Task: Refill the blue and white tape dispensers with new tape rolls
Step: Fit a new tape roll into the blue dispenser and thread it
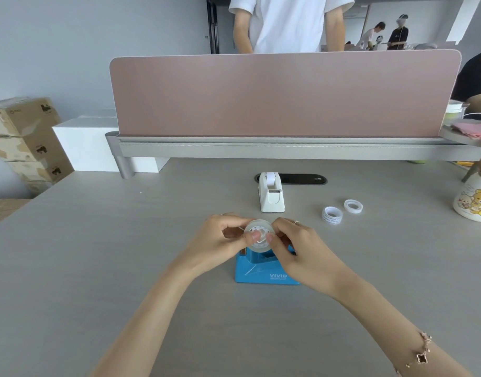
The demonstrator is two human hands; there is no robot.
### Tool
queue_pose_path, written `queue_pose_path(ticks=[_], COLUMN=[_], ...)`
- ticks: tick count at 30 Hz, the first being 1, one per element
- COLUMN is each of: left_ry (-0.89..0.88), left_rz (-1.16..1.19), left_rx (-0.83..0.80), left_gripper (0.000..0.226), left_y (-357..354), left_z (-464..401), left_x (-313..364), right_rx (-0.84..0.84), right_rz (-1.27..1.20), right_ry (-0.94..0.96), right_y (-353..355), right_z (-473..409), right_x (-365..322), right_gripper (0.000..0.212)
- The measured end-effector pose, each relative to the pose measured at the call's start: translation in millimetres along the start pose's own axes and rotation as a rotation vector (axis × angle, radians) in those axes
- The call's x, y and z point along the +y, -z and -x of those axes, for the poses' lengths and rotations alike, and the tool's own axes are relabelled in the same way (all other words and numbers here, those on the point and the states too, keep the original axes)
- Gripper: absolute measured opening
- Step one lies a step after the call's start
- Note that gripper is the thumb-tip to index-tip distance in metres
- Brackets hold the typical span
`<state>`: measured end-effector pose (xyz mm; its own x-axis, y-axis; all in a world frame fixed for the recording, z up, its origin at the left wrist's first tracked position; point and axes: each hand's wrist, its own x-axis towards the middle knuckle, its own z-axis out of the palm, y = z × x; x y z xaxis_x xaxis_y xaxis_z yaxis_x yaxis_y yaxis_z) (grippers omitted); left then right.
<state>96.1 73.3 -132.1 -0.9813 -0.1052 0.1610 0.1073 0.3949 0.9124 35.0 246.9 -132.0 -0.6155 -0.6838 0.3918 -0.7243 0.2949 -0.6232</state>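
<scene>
We've got both hands up over the blue tape dispenser (pixel 263 268), which sits on the pale grey surface (pixel 125 254) right in front of us with "VIVID" printed on its near face. Between the hands is a clear tape roll (pixel 258 235) with a white hub, held just above the top of the dispenser. Left hand (pixel 220 236) has its grip pinching the roll from the left side, thumb on the face of it, and the right hand (pixel 293 240) is pinching it from the right the same way, thumbnail pressed near the hub. So both grips are closed on that one roll. We can't really tell if the roll is touching the dispenser or just hovering over the slot, since the fingers cover that bit.

Farther back on the surface stands the white tape dispenser (pixel 271 193), upright, with a white roll sitting in its top. Off to its right lie two small rings (pixel 342 210) that look like empty tape cores, one tilted on its edge, the other flat, just beside each other and well apart from the hands.

Behind everything runs a pink divider panel (pixel 282 96). A bear-print mug (pixel 473 202) sits at the far right edge.
</scene>
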Motion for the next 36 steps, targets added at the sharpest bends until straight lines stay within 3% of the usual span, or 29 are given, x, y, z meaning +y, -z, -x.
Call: queue_pose_path(ticks=[12, 18, 22, 27, 33, 36], left_ry=[-0.061, -0.005, 0.052, 0.056, 0.032, 0.034], left_rz=[0.067, 0.159, 0.102, 0.059, 0.091, 0.113], left_rx=[-0.016, 0.046, -0.051, -0.075, -0.123, -0.149], left_gripper=[0.011, 0.026, 0.022, 0.017, 0.028, 0.021], left_y=[0.5, 2.4, -0.5, 1.2, 2.7, 2.4], left_z=[1.5, -0.4, 0.4, 2.2, 3.7, 5.0], left_x=[0.9, 5.4, 5.9, 6.1, 13.9, 18.5], right_rx=[-0.013, -0.033, -0.022, -0.115, -0.113, -0.102], right_rz=[-0.131, -0.129, -0.027, 0.100, 0.036, -0.010], right_ry=[-0.050, -0.039, -0.003, 0.099, 0.117, 0.103], right_y=[-2.2, 2.3, 4.6, 6.1, 12.1, 12.6], right_z=[3.1, 0.9, 0.7, 1.9, 1.4, 2.2], right_x=[-5.6, -3.3, 1.1, 3.7, 0.4, 0.5], right_gripper=[0.036, 0.032, 0.018, 0.019, 0.019, 0.021])
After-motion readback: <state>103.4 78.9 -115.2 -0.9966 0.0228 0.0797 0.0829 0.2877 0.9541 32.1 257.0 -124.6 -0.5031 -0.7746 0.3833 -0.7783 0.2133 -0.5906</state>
